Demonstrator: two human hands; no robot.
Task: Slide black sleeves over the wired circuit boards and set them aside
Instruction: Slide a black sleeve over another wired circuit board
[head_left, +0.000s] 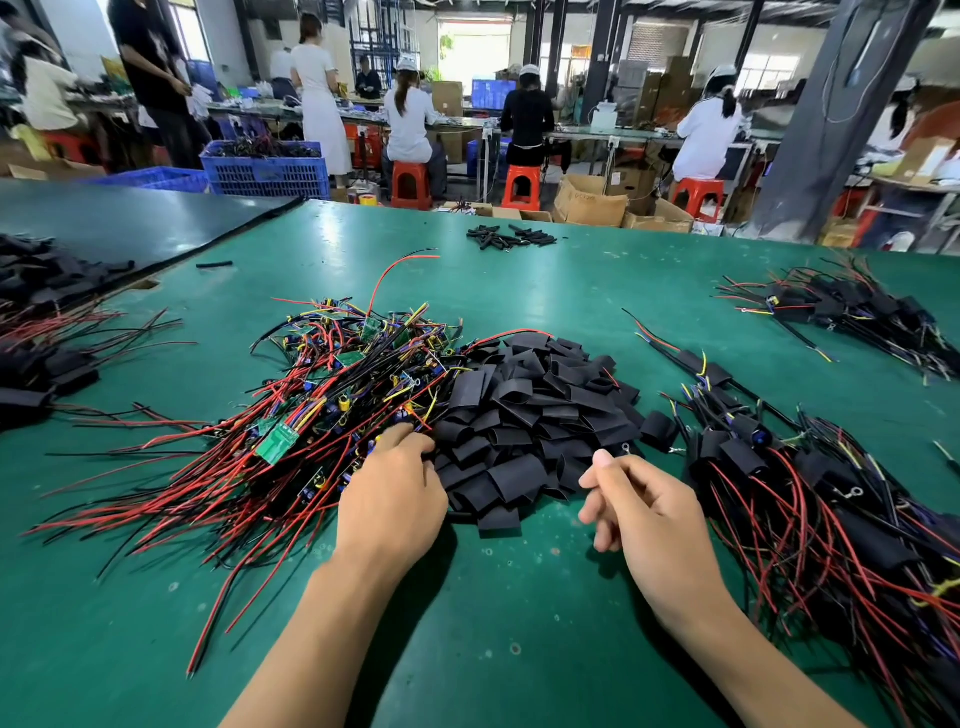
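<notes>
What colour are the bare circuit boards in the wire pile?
Green; the head view shows one circuit board clearly.

Nothing legible from my seat. The cardboard box (589, 202) on the floor past my table (571, 270) has a dark stamped mark, too blurred to read. Any print on the green boards (278, 441) in the pile is too small to read.
</notes>
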